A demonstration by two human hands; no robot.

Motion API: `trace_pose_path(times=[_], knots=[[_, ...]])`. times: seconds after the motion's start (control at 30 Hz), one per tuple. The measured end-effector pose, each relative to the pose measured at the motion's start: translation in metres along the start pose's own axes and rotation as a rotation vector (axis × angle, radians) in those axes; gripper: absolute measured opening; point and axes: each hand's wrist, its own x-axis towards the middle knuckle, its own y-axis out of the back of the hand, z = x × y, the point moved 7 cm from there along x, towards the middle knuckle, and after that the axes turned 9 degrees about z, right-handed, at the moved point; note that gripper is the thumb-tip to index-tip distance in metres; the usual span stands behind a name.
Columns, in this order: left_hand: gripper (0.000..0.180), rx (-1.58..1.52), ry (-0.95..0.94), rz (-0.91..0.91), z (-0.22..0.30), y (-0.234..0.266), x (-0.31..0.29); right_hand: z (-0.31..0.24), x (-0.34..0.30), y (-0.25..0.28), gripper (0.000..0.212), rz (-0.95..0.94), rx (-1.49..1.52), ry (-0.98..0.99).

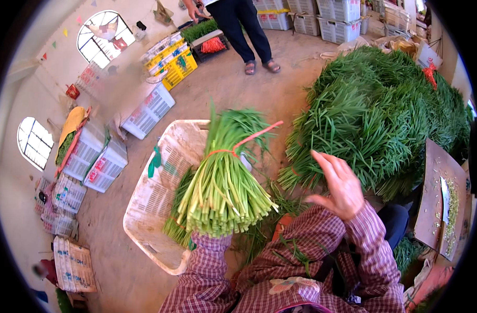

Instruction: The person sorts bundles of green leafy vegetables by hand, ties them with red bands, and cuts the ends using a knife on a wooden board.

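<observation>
A thick bundle of green garlic chives (225,193), tied with a red band (233,152), rests on my left hand (245,162). Most of that hand is hidden beneath the stems; only a pale bit shows at the bundle's edge. The cut stem ends point toward me and the leaves point away. My right hand (344,192) is raised palm inward to the right of the bundle, fingers stretched and thumb apart, holding nothing. It is near a big heap of chives (374,120). Below and left of the bundle stands a dirty white plastic basket (147,229) with more chives (177,227) inside.
On the right, a brown board (431,208) carries a pale blade-like strip (445,201) and chopped green scraps. White crates (149,112) stand at left, a yellow crate (179,69) behind them. A person (243,31) stands ahead. Loose leaves lie on my lap.
</observation>
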Motion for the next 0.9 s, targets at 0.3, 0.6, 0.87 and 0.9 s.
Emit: trace_pose_path(times=[0.3, 0.6, 0.87, 0.9], knots=[[0.078, -0.115, 0.125, 0.013, -0.022, -0.034, -0.003, -0.059, 0.083, -0.036, 0.081, 0.164, 0.291, 0.412], [0.029, 1.186, 0.234, -0.162, 0.049, -0.072, -0.044, -0.005, 0.091, -0.047, 0.069, 0.358, 0.876, -0.31], [0.098, 1.082, -0.22, -0.22, 0.017, -0.09, 0.003, -0.036, 0.08, -0.057, 0.071, 0.272, 0.864, -0.33], [0.099, 1.079, -0.142, -0.225, 0.003, -0.082, 0.007, -0.035, 0.08, -0.054, 0.07, 0.272, 0.883, -0.318]])
